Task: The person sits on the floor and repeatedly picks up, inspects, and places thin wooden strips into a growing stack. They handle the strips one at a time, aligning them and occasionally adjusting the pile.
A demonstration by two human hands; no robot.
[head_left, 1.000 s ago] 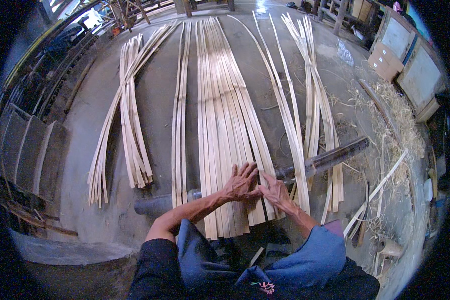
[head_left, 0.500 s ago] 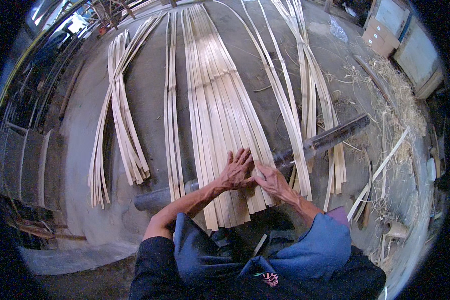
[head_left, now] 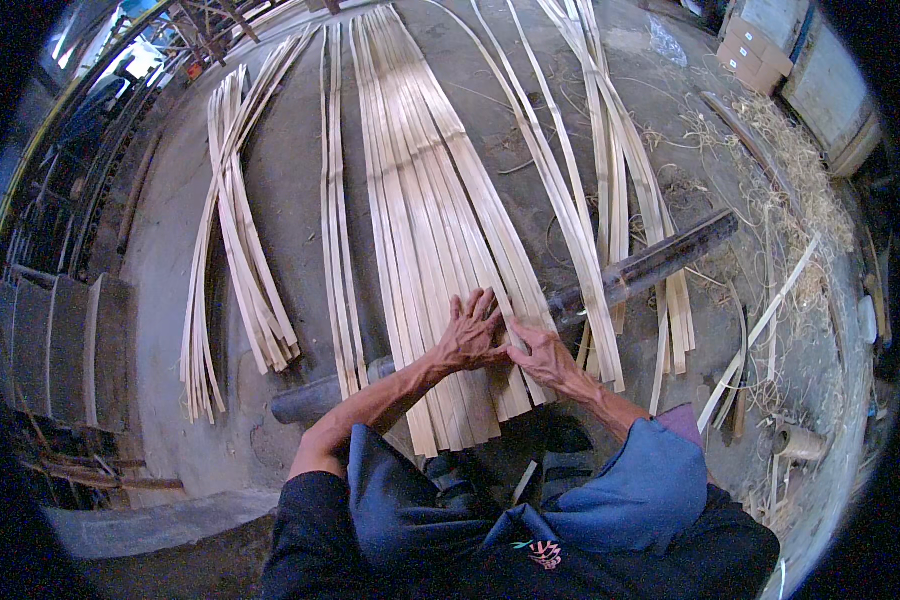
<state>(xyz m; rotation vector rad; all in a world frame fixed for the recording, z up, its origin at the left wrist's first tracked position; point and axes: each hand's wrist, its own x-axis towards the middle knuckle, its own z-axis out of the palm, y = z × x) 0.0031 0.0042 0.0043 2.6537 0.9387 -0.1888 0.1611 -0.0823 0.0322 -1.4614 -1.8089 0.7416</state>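
Note:
A row of long, flat, pale wooden strips (head_left: 425, 215), perhaps split bamboo, stretches away from me, its near ends over a dark round pole (head_left: 570, 303). My left hand (head_left: 473, 338) lies palm down on the strips with its fingers spread. Just right of it, my right hand (head_left: 545, 358) rests on the right-hand strips, thumb and forefinger apart; its other fingers are partly hidden. The two hands nearly touch at the thumbs. Between the main row and the few right-hand strips (head_left: 505, 255) runs a narrow dark gap, which ends by my hands.
Two strips (head_left: 337, 220) lie left of the row, beyond them a crossed bundle (head_left: 240, 220). More loose strips (head_left: 560, 180) cross the pole on the right. Shavings (head_left: 800, 210) and cardboard boxes (head_left: 755, 55) are at the right, grey panels (head_left: 65, 340) at the left.
The gap between the main row and the right-hand strips has widened, these strips shifting slightly right. Both hands stay in nearly the same place, and the view has shifted a little.

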